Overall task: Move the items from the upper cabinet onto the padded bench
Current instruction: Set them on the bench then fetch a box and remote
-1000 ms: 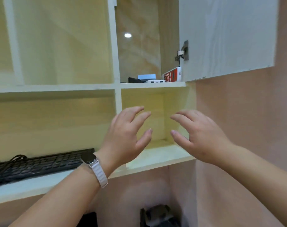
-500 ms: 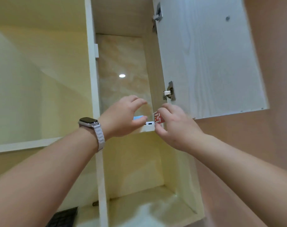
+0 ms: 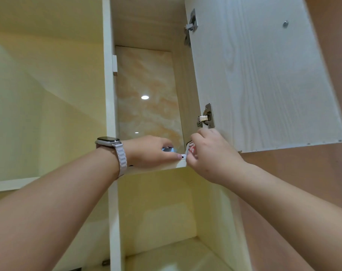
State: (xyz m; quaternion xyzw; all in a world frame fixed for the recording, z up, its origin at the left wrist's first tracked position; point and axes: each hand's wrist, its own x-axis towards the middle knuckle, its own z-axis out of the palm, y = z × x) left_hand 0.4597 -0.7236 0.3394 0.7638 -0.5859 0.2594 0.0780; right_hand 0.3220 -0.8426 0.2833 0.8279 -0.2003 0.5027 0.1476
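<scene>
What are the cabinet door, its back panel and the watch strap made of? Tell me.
Cabinet door: pale board with printed-looking wood grain, matte, probably laminate. Back panel: glossy marble-patterned surface, mirroring a ceiling light. Watch strap: white, ribbed segments, maybe silicone or woven.

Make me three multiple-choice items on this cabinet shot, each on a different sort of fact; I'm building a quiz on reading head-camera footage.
1. Where are both hands?
A. At the front edge of the upper cabinet shelf
B. Inside the lower cubby
C. On the door's handle

2. What colour is the watch strap?
A. Black
B. White
C. Red

3. How is the cabinet door?
A. Shut
B. Swung open
C. Removed

Answers:
1 A: the left hand and right hand meet at the shelf edge.
2 B: the watch strap on the left wrist is white.
3 B: the cabinet door hangs open on its hinges.
</scene>
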